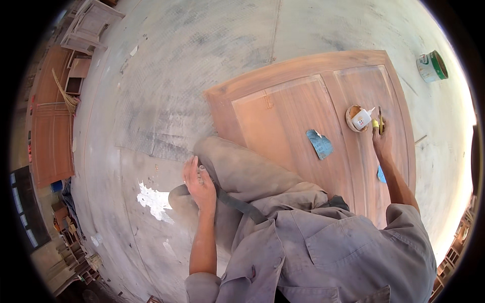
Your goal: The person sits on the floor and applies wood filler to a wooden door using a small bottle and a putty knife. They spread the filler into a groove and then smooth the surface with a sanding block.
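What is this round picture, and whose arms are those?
There is no robot here: these are a person's own bare hands, seen from a wide camera worn on the head. It looks down and bends straight edges. In front lies a large wooden panel. On it are a small bowl with a white bottle resting in it, and blue pieces, perhaps sandpaper. The right hand holds a small tool, unclear in detail; the left hand, seemingly empty, is beside the leg.

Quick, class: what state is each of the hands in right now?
Left hand: open, nothing visibly held, at the trouser leg.
Right hand: closed on a small tool, exact kind unclear.
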Action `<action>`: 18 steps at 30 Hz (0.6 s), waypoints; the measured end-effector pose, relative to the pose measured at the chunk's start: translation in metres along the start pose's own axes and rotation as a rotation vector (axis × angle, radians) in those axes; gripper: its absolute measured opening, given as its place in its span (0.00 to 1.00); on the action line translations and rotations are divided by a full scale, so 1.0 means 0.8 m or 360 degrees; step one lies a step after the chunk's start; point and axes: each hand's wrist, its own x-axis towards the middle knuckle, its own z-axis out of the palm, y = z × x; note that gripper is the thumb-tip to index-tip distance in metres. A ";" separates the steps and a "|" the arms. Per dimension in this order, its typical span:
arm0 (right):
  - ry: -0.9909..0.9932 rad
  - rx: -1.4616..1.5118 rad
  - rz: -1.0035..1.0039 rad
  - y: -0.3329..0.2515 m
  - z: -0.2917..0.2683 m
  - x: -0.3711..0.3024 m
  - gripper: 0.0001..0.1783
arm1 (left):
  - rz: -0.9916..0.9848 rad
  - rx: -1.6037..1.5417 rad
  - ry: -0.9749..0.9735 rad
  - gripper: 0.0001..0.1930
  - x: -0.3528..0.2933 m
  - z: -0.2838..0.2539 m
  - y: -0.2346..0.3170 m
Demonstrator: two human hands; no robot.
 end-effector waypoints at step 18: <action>-0.0702 -0.0322 -0.0693 -0.238 0.207 -0.073 0.33 | -0.0889 0.0509 -0.0392 0.19 0.010 -0.055 -0.121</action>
